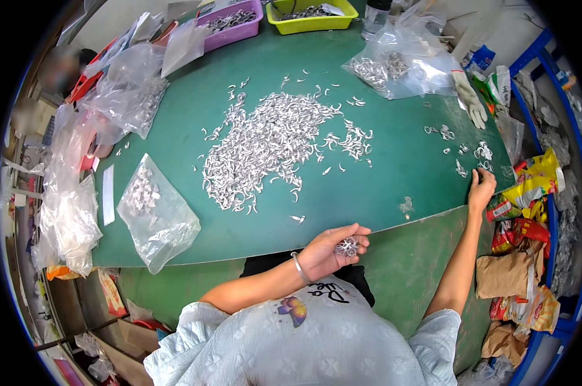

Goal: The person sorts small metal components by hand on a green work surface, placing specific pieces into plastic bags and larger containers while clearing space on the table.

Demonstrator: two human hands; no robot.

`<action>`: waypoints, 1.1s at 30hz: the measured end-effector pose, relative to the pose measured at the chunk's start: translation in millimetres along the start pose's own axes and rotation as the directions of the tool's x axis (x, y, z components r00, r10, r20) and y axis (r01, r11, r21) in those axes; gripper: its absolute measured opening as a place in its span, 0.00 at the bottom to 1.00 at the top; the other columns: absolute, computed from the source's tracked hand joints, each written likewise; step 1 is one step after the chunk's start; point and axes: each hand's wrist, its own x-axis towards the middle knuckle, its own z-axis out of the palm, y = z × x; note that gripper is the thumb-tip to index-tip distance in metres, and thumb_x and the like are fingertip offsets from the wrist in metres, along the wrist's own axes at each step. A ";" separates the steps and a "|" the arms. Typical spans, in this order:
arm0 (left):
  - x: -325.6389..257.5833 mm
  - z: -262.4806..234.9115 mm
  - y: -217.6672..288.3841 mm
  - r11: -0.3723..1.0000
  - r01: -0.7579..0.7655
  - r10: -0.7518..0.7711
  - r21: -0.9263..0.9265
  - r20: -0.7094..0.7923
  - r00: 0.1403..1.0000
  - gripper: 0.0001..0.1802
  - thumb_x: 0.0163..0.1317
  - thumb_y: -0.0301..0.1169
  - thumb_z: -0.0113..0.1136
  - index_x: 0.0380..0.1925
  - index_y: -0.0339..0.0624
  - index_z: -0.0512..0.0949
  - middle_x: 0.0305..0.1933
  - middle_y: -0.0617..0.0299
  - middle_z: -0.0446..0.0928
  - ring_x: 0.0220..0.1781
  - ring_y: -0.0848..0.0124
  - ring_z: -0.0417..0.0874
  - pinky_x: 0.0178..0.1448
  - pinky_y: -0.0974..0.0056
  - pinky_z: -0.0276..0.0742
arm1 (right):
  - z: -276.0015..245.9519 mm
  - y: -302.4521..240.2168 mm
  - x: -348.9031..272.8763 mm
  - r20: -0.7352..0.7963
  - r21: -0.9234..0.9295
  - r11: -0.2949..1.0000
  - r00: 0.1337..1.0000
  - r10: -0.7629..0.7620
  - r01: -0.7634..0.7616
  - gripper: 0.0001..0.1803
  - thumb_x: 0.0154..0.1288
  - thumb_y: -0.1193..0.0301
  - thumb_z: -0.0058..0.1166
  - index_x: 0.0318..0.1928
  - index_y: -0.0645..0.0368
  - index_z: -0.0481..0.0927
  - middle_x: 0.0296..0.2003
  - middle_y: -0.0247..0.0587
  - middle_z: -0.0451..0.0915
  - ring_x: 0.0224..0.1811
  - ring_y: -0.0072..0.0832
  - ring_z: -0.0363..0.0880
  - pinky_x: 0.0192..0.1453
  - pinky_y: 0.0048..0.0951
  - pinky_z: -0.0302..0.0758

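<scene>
My left hand (329,252) is cupped just off the table's front edge, its fingers curled round a clump of small silvery metal pieces (347,246). At the table's right edge, my right hand (481,192) has its fingers drawn together beside a small group of silvery metal parts (482,152); whether anything sits between the fingertips is hidden. A large heap of small curved silvery metal pieces (265,141) is spread over the middle of the green table (381,186). One stray piece (297,219) lies near the front edge.
A clear bag of small parts (156,219) lies front left, with more plastic bags (65,199) beyond it. Purple (236,29) and yellow-green (313,22) bins stand at the back. A bag of parts (400,71) and a glove (469,100) lie back right. Blue shelving (551,238) stands right.
</scene>
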 end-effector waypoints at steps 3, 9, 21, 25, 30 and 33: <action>-4.6 0.7 2.4 0.993 -0.058 0.061 0.101 -0.028 0.998 0.20 0.71 0.41 0.51 0.53 0.37 0.74 0.51 0.57 0.77 0.54 0.68 0.78 0.56 0.63 0.76 | -20.8 -59.6 -1.2 -0.070 0.109 0.991 0.995 -0.067 0.074 0.10 0.63 0.71 0.57 0.42 0.63 0.81 0.41 0.47 0.80 0.47 0.43 0.75 0.54 0.39 0.70; -20.8 -4.3 15.4 0.954 -0.110 0.142 -0.278 0.097 0.985 0.31 0.74 0.46 0.37 0.66 0.33 0.59 0.71 0.47 0.59 0.74 0.56 0.58 0.74 0.51 0.57 | -69.5 -216.0 -59.8 0.427 0.740 0.673 0.781 -0.457 -0.011 0.10 0.62 0.77 0.54 0.44 0.66 0.80 0.44 0.49 0.80 0.49 0.40 0.77 0.55 0.34 0.72; -9.3 0.0 25.8 0.915 -0.216 0.295 -0.341 0.200 0.934 0.30 0.73 0.39 0.40 0.70 0.34 0.54 0.65 0.48 0.67 0.68 0.58 0.66 0.72 0.52 0.58 | -112.0 -271.9 -109.7 0.299 0.758 0.626 0.755 -0.584 0.185 0.20 0.46 0.72 0.69 0.42 0.60 0.80 0.45 0.40 0.77 0.52 0.43 0.72 0.53 0.41 0.66; 7.1 9.3 29.1 0.920 -0.185 0.258 -0.346 0.178 0.949 0.28 0.72 0.35 0.41 0.68 0.33 0.57 0.60 0.48 0.71 0.64 0.57 0.70 0.70 0.52 0.62 | -105.2 -259.8 -105.2 0.234 0.774 0.612 0.826 -0.512 0.160 0.16 0.47 0.74 0.68 0.39 0.61 0.81 0.41 0.40 0.78 0.50 0.43 0.74 0.53 0.41 0.67; 35.1 20.0 37.6 0.905 -0.143 0.225 -0.399 0.165 0.960 0.26 0.73 0.35 0.41 0.66 0.34 0.61 0.58 0.48 0.73 0.61 0.58 0.74 0.68 0.52 0.66 | -93.7 -246.1 -88.6 0.358 0.841 0.524 0.863 -0.357 -0.132 0.09 0.50 0.80 0.63 0.34 0.63 0.79 0.42 0.42 0.80 0.50 0.43 0.75 0.55 0.40 0.69; 57.3 26.4 43.8 0.887 -0.144 0.233 -0.438 0.156 0.960 0.25 0.73 0.36 0.42 0.66 0.35 0.61 0.58 0.49 0.73 0.61 0.59 0.74 0.69 0.51 0.66 | -82.3 -232.1 -69.2 0.430 0.845 0.478 0.834 -0.346 -0.238 0.08 0.52 0.82 0.61 0.34 0.64 0.78 0.44 0.42 0.81 0.53 0.42 0.74 0.59 0.40 0.68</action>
